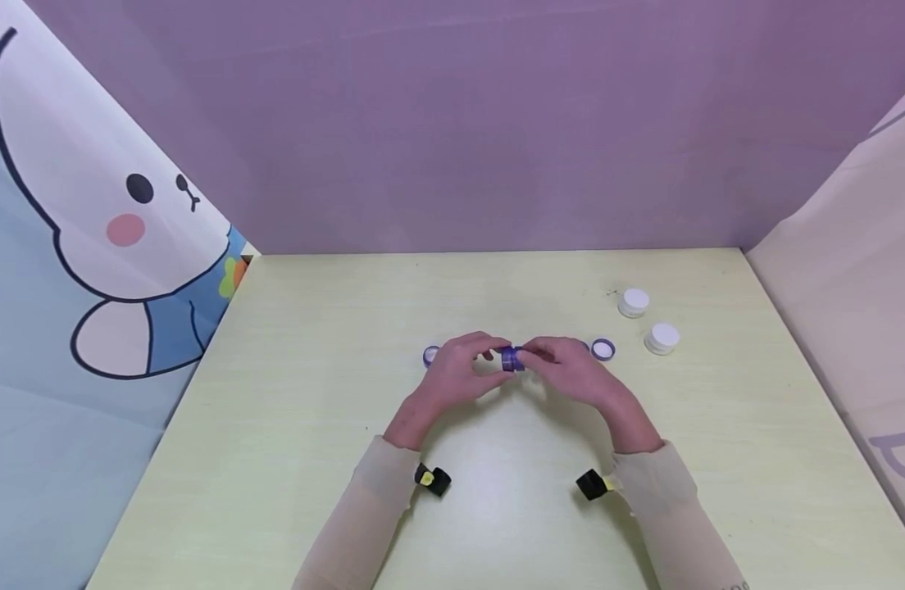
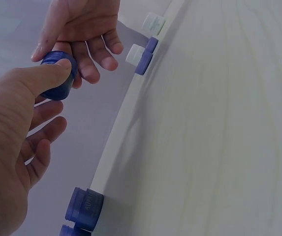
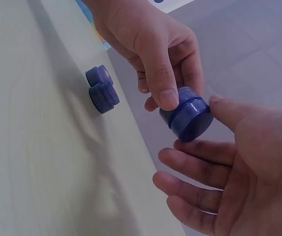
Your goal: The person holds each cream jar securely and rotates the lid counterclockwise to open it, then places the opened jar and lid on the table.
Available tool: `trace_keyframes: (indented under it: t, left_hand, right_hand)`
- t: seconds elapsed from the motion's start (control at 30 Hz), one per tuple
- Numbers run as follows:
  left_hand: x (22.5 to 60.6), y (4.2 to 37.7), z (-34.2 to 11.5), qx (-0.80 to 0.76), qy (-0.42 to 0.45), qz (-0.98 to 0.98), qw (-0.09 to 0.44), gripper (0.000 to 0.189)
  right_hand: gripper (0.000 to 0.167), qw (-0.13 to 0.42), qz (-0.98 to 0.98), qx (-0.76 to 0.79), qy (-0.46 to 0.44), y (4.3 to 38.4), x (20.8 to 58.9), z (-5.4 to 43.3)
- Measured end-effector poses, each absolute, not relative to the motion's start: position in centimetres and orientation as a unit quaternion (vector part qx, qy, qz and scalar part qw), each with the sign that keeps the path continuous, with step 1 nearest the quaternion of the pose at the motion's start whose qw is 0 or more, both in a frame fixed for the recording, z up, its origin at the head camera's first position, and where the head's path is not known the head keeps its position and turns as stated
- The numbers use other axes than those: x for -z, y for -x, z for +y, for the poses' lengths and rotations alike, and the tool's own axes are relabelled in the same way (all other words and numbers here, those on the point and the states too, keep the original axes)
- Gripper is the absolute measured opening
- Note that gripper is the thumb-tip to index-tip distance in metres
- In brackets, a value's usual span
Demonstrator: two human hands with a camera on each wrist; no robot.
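Note:
Between the two hands, above the table, is a small dark blue jar (image 1: 507, 359) with a glossy blue lid (image 3: 191, 120) on it. My left hand (image 1: 455, 375) holds the jar body, its thumb pressed on the side in both wrist views. The right hand (image 1: 573, 374) pinches the lid between thumb and index finger, and its other fingers spread loosely beside it. In the left wrist view the left thumb covers part of the jar. Beyond the left hand stand blue jars without lids (image 2: 87, 209), with threaded necks showing.
Past the right hand lie blue lids, one a ring with a pale inside (image 1: 603, 350), another partly hidden by the hand. Two white-lidded jars (image 1: 634, 302) (image 1: 662, 338) stand farther right on the pale wooden table (image 1: 312, 492). A purple cloth (image 1: 497, 123) hangs behind.

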State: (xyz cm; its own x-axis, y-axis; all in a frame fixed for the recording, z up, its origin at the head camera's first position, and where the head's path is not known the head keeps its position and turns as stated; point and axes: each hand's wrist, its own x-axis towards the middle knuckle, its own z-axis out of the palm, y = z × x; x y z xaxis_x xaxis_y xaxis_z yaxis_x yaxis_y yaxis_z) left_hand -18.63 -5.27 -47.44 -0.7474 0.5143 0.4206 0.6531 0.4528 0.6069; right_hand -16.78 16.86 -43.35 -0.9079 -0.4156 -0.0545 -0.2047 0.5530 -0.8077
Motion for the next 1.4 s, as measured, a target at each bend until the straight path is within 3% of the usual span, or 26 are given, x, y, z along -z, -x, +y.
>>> trace_keyframes:
  t: [0.33,1.17,1.4]
  left_hand:
    - [47.34,18.55,-5.24,0.378,0.34,-0.857,0.081,0.041]
    - [47.33,18.53,-5.31,0.383,0.332,-0.859,0.069,0.04]
    - [47.24,18.47,-5.32,0.381,0.325,-0.864,0.064,0.042]
  right_hand:
    - [0.026,0.113,0.854,0.464,0.206,16.84,43.28,16.87]
    - [0.028,0.088,0.857,0.468,0.196,16.79,43.09,17.1]
    - [0.036,0.077,0.862,0.455,0.212,16.82,43.2,17.28]
